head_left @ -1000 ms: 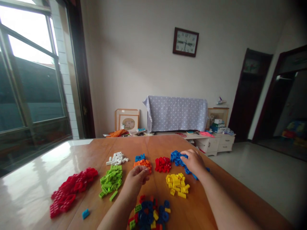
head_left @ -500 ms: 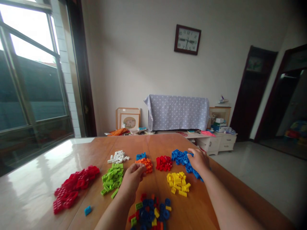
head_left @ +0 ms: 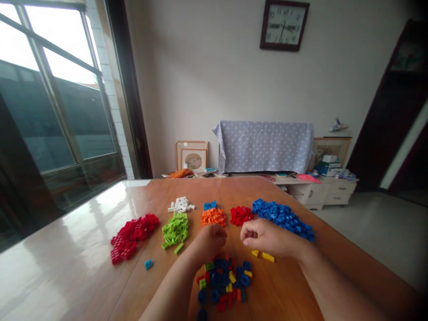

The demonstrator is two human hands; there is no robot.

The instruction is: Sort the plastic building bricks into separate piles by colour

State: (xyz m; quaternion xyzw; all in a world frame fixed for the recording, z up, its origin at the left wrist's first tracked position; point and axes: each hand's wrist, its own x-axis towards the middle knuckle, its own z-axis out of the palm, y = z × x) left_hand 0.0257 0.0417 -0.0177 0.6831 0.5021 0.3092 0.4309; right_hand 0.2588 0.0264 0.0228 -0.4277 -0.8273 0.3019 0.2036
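My left hand point(head_left: 211, 240) is closed just in front of the orange brick pile point(head_left: 213, 217); whatever its fingers may hold is hidden. Curled fingers also close my right hand point(head_left: 264, 236), which hovers over the yellow bricks point(head_left: 268, 257) and covers most of them; its contents cannot be made out. Below both hands lies a mixed pile point(head_left: 220, 281) of blue round pieces with red, yellow and green bricks. A small red pile point(head_left: 240, 215) sits behind the gap between the hands, and a large blue pile point(head_left: 284, 216) spreads behind my right hand.
On the left of the wooden table point(head_left: 83, 267) are a crimson pile point(head_left: 132, 236), a lime green pile point(head_left: 175, 229), a white pile point(head_left: 181, 204) and a lone blue brick point(head_left: 148, 265). A low cabinet point(head_left: 334, 194) stands beyond the far edge.
My right hand has come from the blue pile to above the yellow bricks, nearer my left hand. My left hand has turned, its fingers now more hidden. The view has shifted.
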